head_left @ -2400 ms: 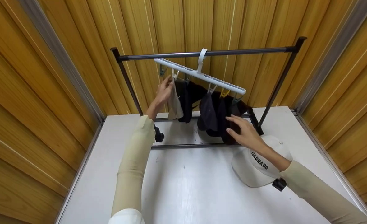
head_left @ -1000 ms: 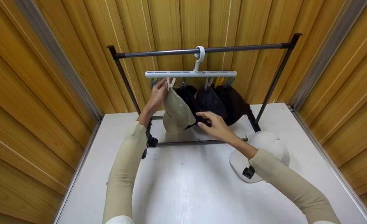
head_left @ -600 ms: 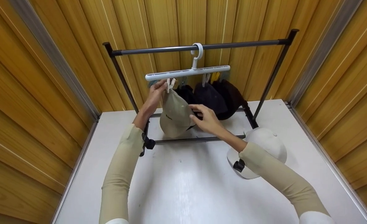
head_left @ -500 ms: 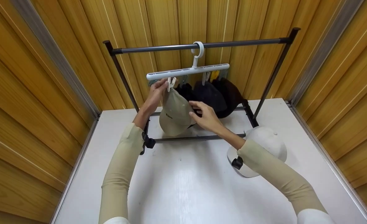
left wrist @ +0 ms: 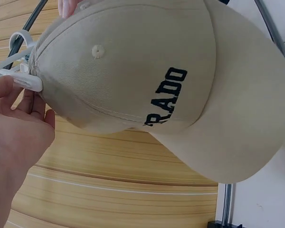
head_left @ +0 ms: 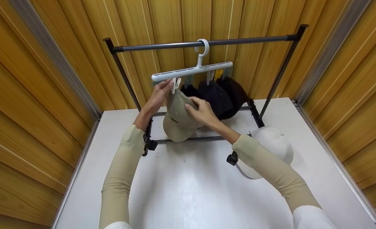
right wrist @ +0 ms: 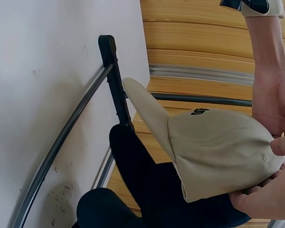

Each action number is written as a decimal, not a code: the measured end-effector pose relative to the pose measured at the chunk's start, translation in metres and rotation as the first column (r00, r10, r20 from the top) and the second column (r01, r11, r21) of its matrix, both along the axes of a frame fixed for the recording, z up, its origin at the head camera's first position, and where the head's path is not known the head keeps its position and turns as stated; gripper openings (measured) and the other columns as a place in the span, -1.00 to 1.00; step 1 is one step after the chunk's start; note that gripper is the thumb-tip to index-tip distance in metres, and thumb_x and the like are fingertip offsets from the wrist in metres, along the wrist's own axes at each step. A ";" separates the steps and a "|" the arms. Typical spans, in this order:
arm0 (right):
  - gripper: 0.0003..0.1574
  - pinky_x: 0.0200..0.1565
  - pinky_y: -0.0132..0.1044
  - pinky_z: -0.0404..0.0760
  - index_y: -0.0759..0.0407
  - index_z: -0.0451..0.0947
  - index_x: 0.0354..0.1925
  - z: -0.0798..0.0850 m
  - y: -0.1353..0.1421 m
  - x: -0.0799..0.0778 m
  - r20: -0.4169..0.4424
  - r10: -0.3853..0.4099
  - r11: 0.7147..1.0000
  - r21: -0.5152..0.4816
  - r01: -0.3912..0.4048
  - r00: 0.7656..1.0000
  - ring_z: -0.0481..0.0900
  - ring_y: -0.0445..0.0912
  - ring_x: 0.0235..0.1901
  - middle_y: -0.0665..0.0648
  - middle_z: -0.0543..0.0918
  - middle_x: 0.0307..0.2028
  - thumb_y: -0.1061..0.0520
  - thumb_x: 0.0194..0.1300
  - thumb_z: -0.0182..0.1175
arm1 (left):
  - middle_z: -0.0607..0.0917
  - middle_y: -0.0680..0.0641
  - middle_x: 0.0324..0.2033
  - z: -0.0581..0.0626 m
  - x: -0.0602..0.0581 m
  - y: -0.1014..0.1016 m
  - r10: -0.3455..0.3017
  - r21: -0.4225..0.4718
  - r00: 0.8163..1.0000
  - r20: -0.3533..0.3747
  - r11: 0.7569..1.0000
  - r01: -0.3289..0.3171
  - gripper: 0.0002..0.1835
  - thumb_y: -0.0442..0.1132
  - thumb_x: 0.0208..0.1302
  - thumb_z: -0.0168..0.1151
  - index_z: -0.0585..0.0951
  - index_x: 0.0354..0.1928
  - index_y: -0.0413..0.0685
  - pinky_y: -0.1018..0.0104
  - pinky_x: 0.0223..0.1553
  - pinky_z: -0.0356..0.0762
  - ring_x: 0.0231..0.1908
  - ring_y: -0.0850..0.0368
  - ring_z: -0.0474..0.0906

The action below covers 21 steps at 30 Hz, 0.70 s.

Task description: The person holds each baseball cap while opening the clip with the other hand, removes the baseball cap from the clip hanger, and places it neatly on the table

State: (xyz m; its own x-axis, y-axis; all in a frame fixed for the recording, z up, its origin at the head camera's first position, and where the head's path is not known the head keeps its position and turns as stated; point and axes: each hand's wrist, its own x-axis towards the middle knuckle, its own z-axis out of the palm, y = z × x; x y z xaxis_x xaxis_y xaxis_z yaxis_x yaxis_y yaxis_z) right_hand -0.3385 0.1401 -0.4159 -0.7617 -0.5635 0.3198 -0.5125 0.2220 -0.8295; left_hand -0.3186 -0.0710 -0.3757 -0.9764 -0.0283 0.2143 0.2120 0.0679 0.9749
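A beige baseball cap [head_left: 176, 108] hangs from a white clothespin [head_left: 177, 84] on a white clip hanger [head_left: 188, 72]. My left hand [head_left: 159, 97] pinches that clothespin at the cap's edge; in the left wrist view the thumb lies on the clothespin [left wrist: 27, 81]. With thumb and fingers, my right hand [head_left: 203, 113] grips the cap's crown from the right. Dark lettering shows on the front of the cap [left wrist: 133, 52] in the left wrist view. Seen from the right wrist, the cap [right wrist: 218, 152] tilts with its brim toward the rack's base.
The hanger hooks over the bar [head_left: 156, 47] of a black rack. Several dark caps [head_left: 215, 97] hang to the right under clips, one of them a yellow clip [head_left: 219, 73]. A white cap [head_left: 273, 144] lies on the white table [head_left: 181, 190] beneath my right forearm.
My left hand has stayed at the clothespin while the beige cap swung round to face forward. My right hand has moved left from the dark caps onto the beige cap. The hanger has turned.
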 end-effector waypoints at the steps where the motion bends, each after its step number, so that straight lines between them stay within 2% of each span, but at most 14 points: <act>1: -0.55 0.26 -0.06 0.56 0.22 0.55 0.28 0.000 -0.002 0.000 0.007 -0.001 1.000 -0.003 0.001 1.000 0.63 0.07 0.18 0.23 0.66 0.22 0.09 0.55 0.12 | 0.35 -0.18 0.49 0.000 0.001 0.000 -0.008 -0.010 1.000 -0.004 1.000 0.008 -0.49 -0.16 0.65 -0.10 0.35 0.48 -0.26 0.01 0.63 -0.14 0.55 0.02 0.12; 9: -0.60 0.23 -0.08 0.58 0.24 0.58 0.23 0.000 -0.012 0.001 0.055 -0.001 0.998 -0.061 0.005 0.998 0.65 0.04 0.14 0.23 0.70 0.16 0.10 0.57 0.09 | 0.38 -0.17 0.48 0.001 0.004 0.001 -0.027 -0.058 1.000 -0.015 0.998 0.027 -0.50 -0.15 0.65 -0.10 0.35 0.49 -0.18 -0.05 0.61 -0.11 0.54 0.00 0.15; 16: -0.59 0.21 -0.07 0.60 0.22 0.59 0.23 0.007 -0.019 0.004 0.083 -0.006 0.996 -0.087 0.014 0.997 0.70 0.05 0.10 0.23 0.75 0.09 0.08 0.53 0.16 | 0.32 -0.13 0.52 0.000 0.002 0.000 -0.016 -0.033 1.000 0.000 0.999 0.016 -0.48 -0.12 0.63 -0.06 0.33 0.51 -0.14 -0.09 0.62 -0.16 0.59 0.00 0.06; 21: -0.61 0.24 -0.09 0.57 0.21 0.61 0.21 0.011 -0.024 0.007 0.099 -0.030 0.996 -0.078 0.038 0.995 0.68 0.03 0.12 0.22 0.76 0.08 0.10 0.51 0.19 | 0.37 -0.14 0.48 -0.001 0.002 0.001 -0.014 -0.017 1.000 -0.011 1.000 0.014 -0.50 -0.14 0.63 -0.05 0.37 0.48 -0.16 -0.11 0.61 -0.15 0.56 0.00 0.12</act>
